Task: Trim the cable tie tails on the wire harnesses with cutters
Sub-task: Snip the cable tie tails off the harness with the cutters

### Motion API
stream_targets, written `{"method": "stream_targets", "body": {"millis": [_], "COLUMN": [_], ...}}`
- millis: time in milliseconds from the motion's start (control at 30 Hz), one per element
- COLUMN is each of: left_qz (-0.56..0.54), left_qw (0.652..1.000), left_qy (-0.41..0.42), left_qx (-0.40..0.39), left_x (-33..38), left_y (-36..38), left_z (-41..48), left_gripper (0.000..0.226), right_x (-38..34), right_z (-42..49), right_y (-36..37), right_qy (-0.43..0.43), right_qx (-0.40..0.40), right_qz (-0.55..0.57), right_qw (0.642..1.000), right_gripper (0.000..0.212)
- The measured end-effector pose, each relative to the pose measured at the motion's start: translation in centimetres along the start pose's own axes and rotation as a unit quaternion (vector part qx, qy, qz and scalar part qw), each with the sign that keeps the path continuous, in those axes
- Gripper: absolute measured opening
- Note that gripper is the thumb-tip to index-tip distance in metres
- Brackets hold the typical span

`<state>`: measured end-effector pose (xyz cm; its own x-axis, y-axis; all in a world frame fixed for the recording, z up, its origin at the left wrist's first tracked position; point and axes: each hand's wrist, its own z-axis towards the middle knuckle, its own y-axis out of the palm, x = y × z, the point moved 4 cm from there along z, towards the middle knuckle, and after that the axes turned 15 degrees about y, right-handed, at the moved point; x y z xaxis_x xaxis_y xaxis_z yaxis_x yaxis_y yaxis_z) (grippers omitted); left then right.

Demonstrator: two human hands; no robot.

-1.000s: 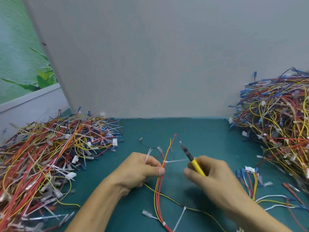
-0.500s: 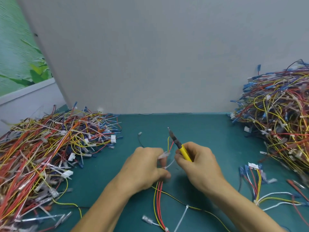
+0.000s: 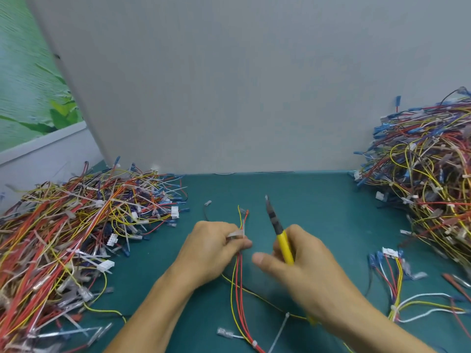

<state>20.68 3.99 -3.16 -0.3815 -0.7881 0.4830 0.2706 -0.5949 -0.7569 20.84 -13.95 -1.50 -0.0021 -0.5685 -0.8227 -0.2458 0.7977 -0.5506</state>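
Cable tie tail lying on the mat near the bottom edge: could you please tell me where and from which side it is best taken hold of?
I would pinch the cable tie tail midway along its free strip, from above and from the left: it lies flat, slanting away from its head toward the bottom edge, and the right forearm crowds the other side.

Bare left hand and bare right hand, forearms uncovered down to the lower edge of view. Short thumbnail on the right, seemingly trimmed, though blurred by motion.
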Motion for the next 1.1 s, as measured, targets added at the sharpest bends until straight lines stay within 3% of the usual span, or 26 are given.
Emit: {"method": "stream_targets", "body": {"millis": [100,167,267,333,433,567,1100], "left_qz": [-0.106,-0.162,-0.253,-0.269,-0.268,-0.269,-0.284], "left_qw": [0.992,0.981,0.953,0.948,0.948,0.946,0.940], "left_qy": [-0.049,-0.088,-0.157,-0.166,-0.171,-0.172,-0.173], "left_qx": [0.040,0.060,0.059,0.034,0.014,0.047,0.074], "left_x": [-0.1,-0.5,-1.5,-1.6,-1.9,-2.4,-2.7], "left_y": [0.0,0.0,0.4,0.8,1.1,1.1,1.3], "left_z": [-0.1,-0.4,-1.1,-1.2,-1.2,-1.2,-1.1], "left_gripper": [0.026,0.035,0.032,0.031,0.031,0.019,0.025], "right_x": [0.0,0.0,0.3,0.7,0.8,0.5,0.0], "right_z": [-1.2,-1.1,-0.9,-0.9,-0.9,-0.5,0.5], "right_y": [0.9,0.1,-1.3,-1.4,-0.7,0.3,0.9], "right_qy": [0.007,0.004,-0.018,-0.027,-0.029,-0.024,0.000], "right_qx": [-0.046,-0.022,0.070,0.078,0.053,0.039,0.029], "right_qz": [-0.072,-0.153,-0.346,-0.403,-0.415,-0.420,-0.407], "right_qw": [0.996,0.988,0.936,0.911,0.908,0.907,0.913], "right_gripper": [0.047,0.043,0.028,0.029,0.024,0.018,0.020]}}
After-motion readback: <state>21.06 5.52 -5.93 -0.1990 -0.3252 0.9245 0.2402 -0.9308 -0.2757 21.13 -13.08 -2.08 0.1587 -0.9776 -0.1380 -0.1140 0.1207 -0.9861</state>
